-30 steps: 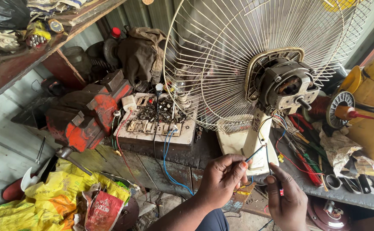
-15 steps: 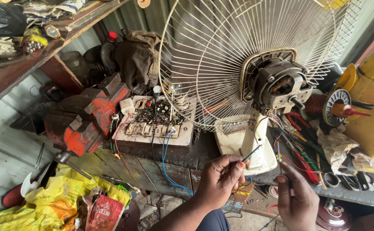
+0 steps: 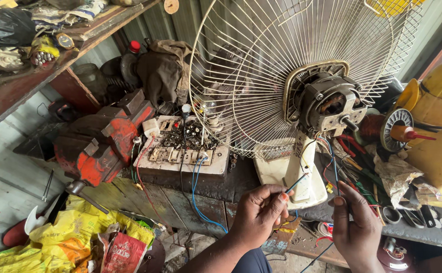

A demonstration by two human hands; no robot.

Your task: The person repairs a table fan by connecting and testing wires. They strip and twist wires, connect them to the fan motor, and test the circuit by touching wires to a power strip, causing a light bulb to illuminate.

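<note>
A person's two hands work on the wiring of a table fan with its blades off, seen from above. The left hand has its grip pressed together, thumb and fingers pinching the end of a thin blue wire that runs up toward the bare fan motor. The right hand pinches another thin dark wire that also rises to the motor. The fan stands on a cluttered wooden surface, its wire guard behind the motor and its cream base just beyond the hands. A switchboard with sockets and a red bench vise sit to the left. The step in hand appears to be sorting the motor leads; joining them would call for bringing the two ends together.
</note>
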